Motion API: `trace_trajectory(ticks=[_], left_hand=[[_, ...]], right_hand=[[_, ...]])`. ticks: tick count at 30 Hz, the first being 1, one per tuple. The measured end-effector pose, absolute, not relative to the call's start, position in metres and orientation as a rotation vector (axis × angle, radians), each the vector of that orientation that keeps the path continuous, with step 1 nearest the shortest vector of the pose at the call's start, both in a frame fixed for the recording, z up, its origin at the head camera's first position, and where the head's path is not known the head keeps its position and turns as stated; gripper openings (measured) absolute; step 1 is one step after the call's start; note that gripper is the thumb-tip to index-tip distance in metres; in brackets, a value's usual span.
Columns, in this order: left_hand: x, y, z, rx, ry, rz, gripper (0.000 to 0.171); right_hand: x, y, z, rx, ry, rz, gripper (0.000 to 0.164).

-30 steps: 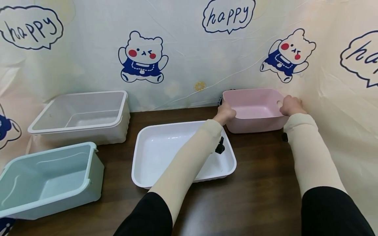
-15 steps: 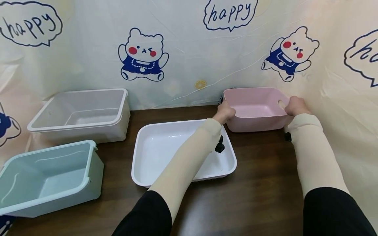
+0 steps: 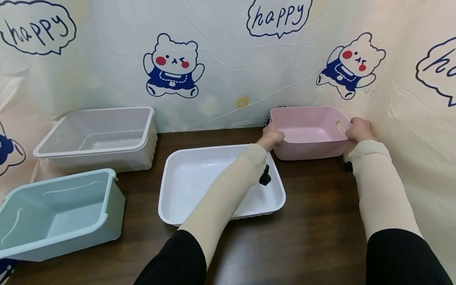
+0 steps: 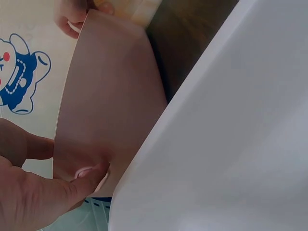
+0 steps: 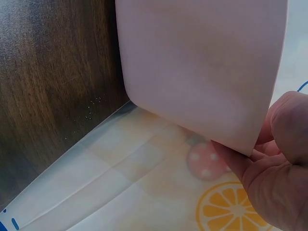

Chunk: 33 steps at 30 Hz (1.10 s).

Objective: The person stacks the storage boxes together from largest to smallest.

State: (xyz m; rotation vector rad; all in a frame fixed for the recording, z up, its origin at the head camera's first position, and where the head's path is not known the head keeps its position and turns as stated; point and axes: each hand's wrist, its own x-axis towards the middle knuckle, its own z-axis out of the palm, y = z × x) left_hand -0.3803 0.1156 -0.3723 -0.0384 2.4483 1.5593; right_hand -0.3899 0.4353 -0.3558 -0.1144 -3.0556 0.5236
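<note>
At the back right, an oblong pink storage bin [image 3: 310, 150] with handle holes stands on the brown table. My left hand [image 3: 272, 135] grips its left end. In the left wrist view, the thumb of that hand [image 4: 29, 192] reaches into the handle hole and the other fingers lie by the rim. My right hand [image 3: 360, 130] holds the opposite end, beside the other hole. The right wrist view shows the right hand [image 5: 284, 163] at the bin's end wall [image 5: 207, 62], its fingertips partly hidden behind the edge.
A shallow white tray [image 3: 192, 186] lies mid-table under my left forearm. On the left stand a pale grey bin [image 3: 99, 160] and a mint-green bin [image 3: 75, 237]. A printed cloth [image 3: 228, 63] lines the back and sides, close behind the pink bin.
My right hand has shifted slightly right along the pink bin's end, uncovering more of the handle hole. My left hand and the other containers have kept their places.
</note>
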Motion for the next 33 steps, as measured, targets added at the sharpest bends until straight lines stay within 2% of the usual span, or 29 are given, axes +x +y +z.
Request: trace_trajectory(ticks=[10, 33], left_hand=[[-0.380, 0.112, -0.367, -0.087, 2.434, 1.580, 0.057], [-0.377, 0.106, -0.356, 0.018, 2.444, 1.638, 0.058]], right_hand=[[-0.386, 0.432, -0.352, -0.114, -3.033, 0.550, 0.053], [-0.376, 0.422, -0.334, -0.206, -3.012, 0.601, 0.056]])
